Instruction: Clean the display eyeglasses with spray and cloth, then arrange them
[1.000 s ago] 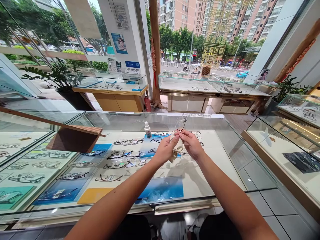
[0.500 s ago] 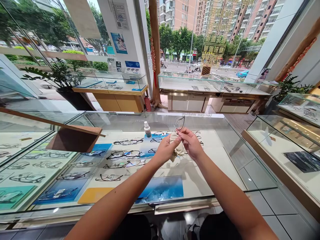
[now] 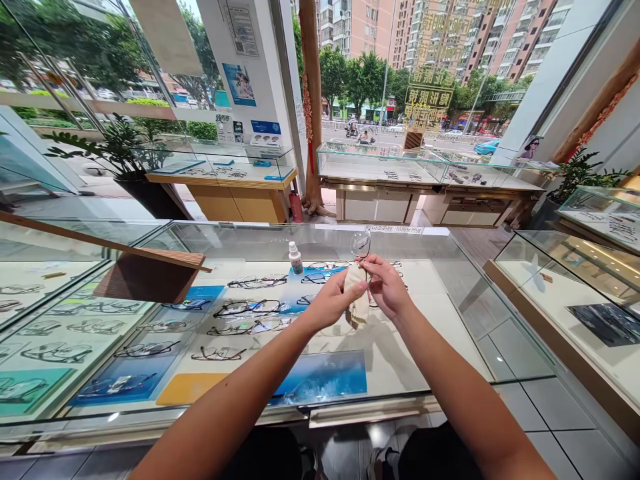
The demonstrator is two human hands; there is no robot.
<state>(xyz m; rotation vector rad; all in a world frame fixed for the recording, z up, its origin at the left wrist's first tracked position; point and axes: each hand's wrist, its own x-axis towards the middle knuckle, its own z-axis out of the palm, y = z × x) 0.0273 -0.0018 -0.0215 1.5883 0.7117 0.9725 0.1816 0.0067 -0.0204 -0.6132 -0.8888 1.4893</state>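
Note:
Over a glass display counter (image 3: 450, 313) I hold a pair of thin-framed glasses (image 3: 361, 245) up in front of me. My right hand (image 3: 387, 287) pinches the frame, one clear lens standing above my fingers. My left hand (image 3: 331, 303) is closed on a beige cleaning cloth (image 3: 358, 297), pressed against the part of the glasses between both hands. The other lens is hidden by the cloth and fingers. A small white bottle (image 3: 295, 259) with a blue label stands on the counter top just left of my hands.
Under the glass lie several rows of glasses (image 3: 247, 309) on white, blue and orange mats. A brown wooden stand (image 3: 145, 277) sits on the counter at left. More showcases (image 3: 425, 175) stand behind and at right (image 3: 595, 293); potted plants flank the windows.
The cloth shifted in my left hand, from low, to bunched between the hands, to hanging against the frame. The lens stayed above my fingers. The camera view drifted slightly.

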